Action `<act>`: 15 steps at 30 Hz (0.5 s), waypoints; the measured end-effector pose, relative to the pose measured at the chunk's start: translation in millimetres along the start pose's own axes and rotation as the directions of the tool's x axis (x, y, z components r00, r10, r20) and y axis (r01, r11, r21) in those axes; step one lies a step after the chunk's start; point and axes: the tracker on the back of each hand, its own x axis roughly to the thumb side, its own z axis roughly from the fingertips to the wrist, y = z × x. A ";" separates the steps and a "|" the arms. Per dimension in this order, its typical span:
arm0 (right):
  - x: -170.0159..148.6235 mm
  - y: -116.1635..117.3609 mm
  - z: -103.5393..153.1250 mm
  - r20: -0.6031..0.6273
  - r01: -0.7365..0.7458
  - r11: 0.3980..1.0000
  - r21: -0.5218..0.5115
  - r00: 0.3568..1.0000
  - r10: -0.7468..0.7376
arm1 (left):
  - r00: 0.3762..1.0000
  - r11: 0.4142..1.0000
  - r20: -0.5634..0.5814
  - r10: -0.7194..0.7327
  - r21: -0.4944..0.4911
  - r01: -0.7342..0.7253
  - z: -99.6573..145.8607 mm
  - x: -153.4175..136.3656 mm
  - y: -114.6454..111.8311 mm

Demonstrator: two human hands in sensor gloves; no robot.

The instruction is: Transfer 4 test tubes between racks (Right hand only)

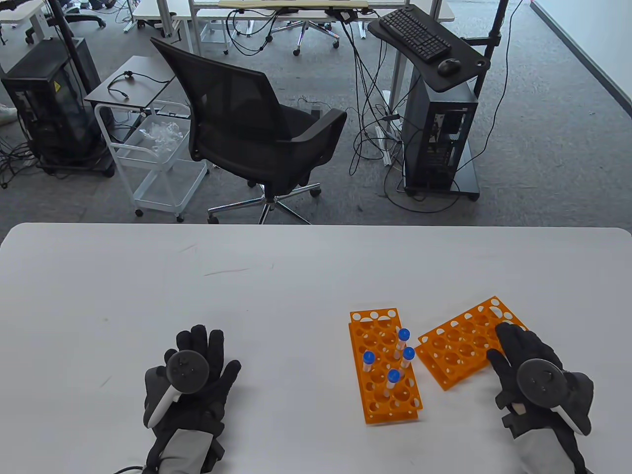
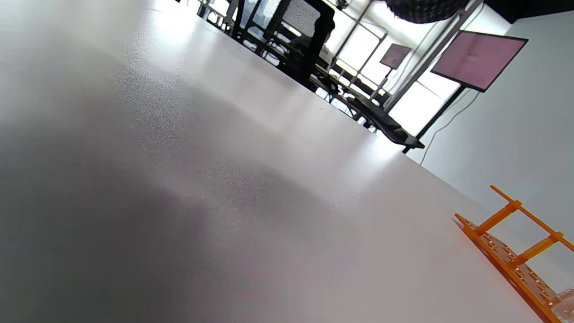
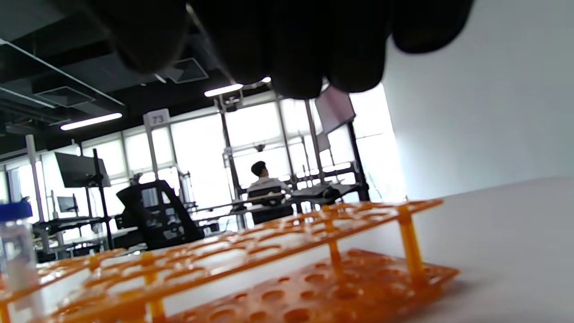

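Resting flat with fingers spread, the right hand (image 1: 531,368) lies on the lower-right rack (image 1: 464,348), grasping nothing, the left hand (image 1: 190,375) released at lower left.

White table (image 1: 276,296): 2 orange racks. Left rack (image 1: 382,368) holds 4 blue-capped tubes (image 1: 393,377) upright. Right hand (image 1: 531,368) rests on right rack (image 1: 456,348). Left hand (image 1: 190,375) flat on table.

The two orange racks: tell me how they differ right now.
The left rack holds four blue-capped test tubes; the right rack holds none. The left rack lies lengthwise away from the person; the right rack sits angled. The right hand rests over the right rack; no hand touches the left rack. Both are orange, with round holes.
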 end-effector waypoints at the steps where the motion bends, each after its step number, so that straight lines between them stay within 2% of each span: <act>1: 6.3 -0.5 -3.4 0.019 -0.001 1.000 0.002 1.000 0.001 | 1.000 1.000 -0.001 0.001 -0.001 -0.001 -0.2 -0.3 0.0; 8: 48.5 1.6 -28.3 0.108 0.009 0.999 0.041 0.994 -0.014 | 1.000 1.000 -0.002 0.001 -0.002 -0.001 0.1 0.3 0.3; 15: 96.7 19.0 -52.8 0.169 0.050 0.991 0.124 0.983 -0.071 | 1.000 1.000 0.006 -0.004 -0.001 0.004 -0.7 1.0 0.1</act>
